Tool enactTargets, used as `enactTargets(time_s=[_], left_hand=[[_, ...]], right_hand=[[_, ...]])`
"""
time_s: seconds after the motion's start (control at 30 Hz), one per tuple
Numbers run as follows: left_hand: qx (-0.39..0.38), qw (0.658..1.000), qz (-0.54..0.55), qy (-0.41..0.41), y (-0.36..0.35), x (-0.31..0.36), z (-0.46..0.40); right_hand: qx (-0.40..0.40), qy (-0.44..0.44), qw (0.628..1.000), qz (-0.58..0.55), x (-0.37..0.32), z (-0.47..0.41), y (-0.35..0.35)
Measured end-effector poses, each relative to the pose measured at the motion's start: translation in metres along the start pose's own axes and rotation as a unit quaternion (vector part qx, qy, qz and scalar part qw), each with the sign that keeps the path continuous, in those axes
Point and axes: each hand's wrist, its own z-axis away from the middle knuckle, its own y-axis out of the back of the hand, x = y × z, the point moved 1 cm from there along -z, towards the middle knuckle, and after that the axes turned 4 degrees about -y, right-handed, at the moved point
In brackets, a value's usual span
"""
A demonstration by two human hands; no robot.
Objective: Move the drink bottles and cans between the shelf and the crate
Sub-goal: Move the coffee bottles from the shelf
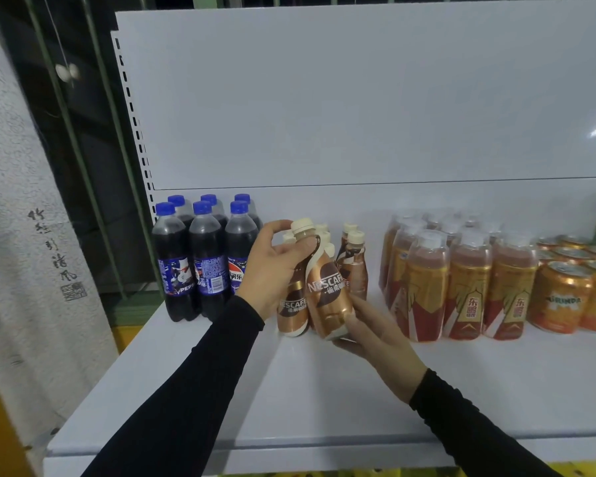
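On the white shelf (289, 390), just in front of a cluster of coffee bottles, a Nescafé bottle (327, 290) is held in both hands, tilted with its cream cap up and leaning left, its long axis near vertical and its label facing the camera. The left hand (272, 266) curls round the neck and shoulder, thumb and fingers wrapped just below the cap; the right hand (375, 335) cups the base from underneath, fingers bent round it. Black sleeves cover both forearms. Behind the held bottle, the other coffee bottles (353, 266) stand upright, several hidden by the hands so their count cannot be told. Left of the held bottle stand six cola bottles (205, 259) with blue caps, in two rows. Right of it stands a shrink-wrapped pack of orange drink bottles (461, 280), its rear rows blurred, and beyond that orange cans (561, 294), cut off by the frame's right edge. A greenish object at the far right edge is too cropped to identify. Left of the shelf hangs a pale scroll with calligraphy (52, 249).
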Motion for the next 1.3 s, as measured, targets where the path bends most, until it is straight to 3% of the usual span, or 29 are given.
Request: enactTargets(time_s=[0.1, 0.53, 0.83, 1.0, 1.3], left_hand=[[0.013, 1.000, 0.001, -0.007, 0.001, -0.002, 0.001], [0.024, 0.999, -0.033, -0.008, -0.002, 0.005, 0.001], [-0.079, 0.989, -0.114, -0.043, -0.015, 0.008, 0.015], [-0.064, 0.997, -0.045, 0.003, -0.011, 0.015, 0.009], [-0.062, 0.986, 0.100, 0.121, -0.008, 0.030, 0.003]], right_hand=[[0.026, 0.019, 0.997, 0.068, 0.000, -0.001, -0.001], [0.025, 0.035, 0.999, -0.031, -0.004, -0.001, 0.000], [0.097, 0.100, 0.990, 0.014, -0.012, -0.003, -0.009], [0.094, 0.143, 0.981, 0.088, -0.019, 0.000, -0.008], [0.130, 0.263, 0.930, 0.222, -0.033, -0.011, -0.004]])
